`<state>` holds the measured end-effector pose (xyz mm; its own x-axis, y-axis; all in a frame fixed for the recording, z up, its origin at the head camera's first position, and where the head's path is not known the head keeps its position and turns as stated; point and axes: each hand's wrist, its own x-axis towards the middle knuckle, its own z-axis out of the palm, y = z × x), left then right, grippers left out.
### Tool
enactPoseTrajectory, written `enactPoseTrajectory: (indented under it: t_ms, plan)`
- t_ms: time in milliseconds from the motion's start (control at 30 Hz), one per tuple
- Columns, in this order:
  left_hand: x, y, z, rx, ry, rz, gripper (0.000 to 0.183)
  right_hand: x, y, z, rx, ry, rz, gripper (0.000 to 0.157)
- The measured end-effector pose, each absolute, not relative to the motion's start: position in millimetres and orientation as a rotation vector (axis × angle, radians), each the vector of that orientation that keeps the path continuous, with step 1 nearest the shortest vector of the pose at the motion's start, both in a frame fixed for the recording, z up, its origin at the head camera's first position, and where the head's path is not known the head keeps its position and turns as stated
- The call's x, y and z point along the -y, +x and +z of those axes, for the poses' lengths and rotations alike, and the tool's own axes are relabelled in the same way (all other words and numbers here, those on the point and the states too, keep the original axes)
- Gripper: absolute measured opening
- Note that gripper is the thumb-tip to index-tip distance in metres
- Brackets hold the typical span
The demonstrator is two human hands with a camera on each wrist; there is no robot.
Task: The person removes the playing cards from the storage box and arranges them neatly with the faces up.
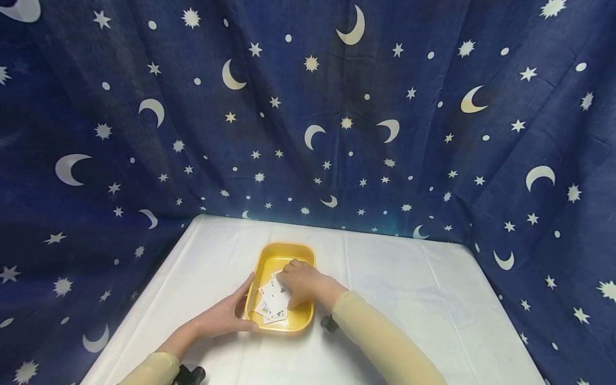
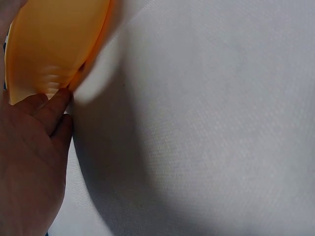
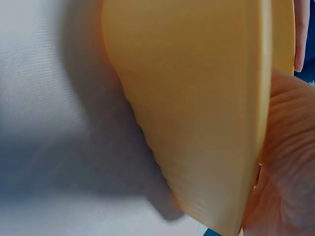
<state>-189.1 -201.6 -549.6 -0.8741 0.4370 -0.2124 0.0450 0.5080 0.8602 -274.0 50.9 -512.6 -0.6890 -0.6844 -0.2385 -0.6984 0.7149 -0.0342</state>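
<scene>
Playing cards: White rectangular paper playing cards (image 1: 273, 297), faces up, down in the nearer part of the yellow round-cornered plastic tray (image 1: 278, 261) on the white-covered table (image 1: 394, 299).
Right hand: Here it is (image 1: 305, 282), at the cards' 2 o'clock side, fingers bent over them; tips hidden, so pinching or pressing, can't tell!
Left hand: Outstretched (image 1: 218, 319), fingers and thumb braced about the tray's 8 o'clock corner.
Card handling: Light, thin, springy, probably slick against each other, easily creased; take them by their long edges.
Card direction: Loosely fanned, the top card's long axis roughly 11 to 5.
</scene>
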Motion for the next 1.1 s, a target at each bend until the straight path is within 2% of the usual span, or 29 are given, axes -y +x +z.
enactPoseTrajectory:
  t_ms: [400,700,900,1100]
  plan:
    - [203.1,-190.6,-549.8,-2.356,0.442,1.331,0.129,-55.2,-276.3,-510.2,-2.703,-1.113,0.08,0.079]
    - [202.8,-190.3,-550.2,-2.343,0.471,1.345,0.129,-59.6,-276.4,-508.0,-2.713,-1.089,-0.016,0.088]
    - [202.2,-190.9,-549.8,-2.344,0.474,1.345,0.128,-70.6,-275.4,-484.4,-2.745,-1.061,-0.163,0.092]
    - [202.3,-190.7,-550.1,-2.345,0.45,1.342,0.129,-95.0,-281.1,-457.4,-2.803,-0.994,-0.254,0.102]
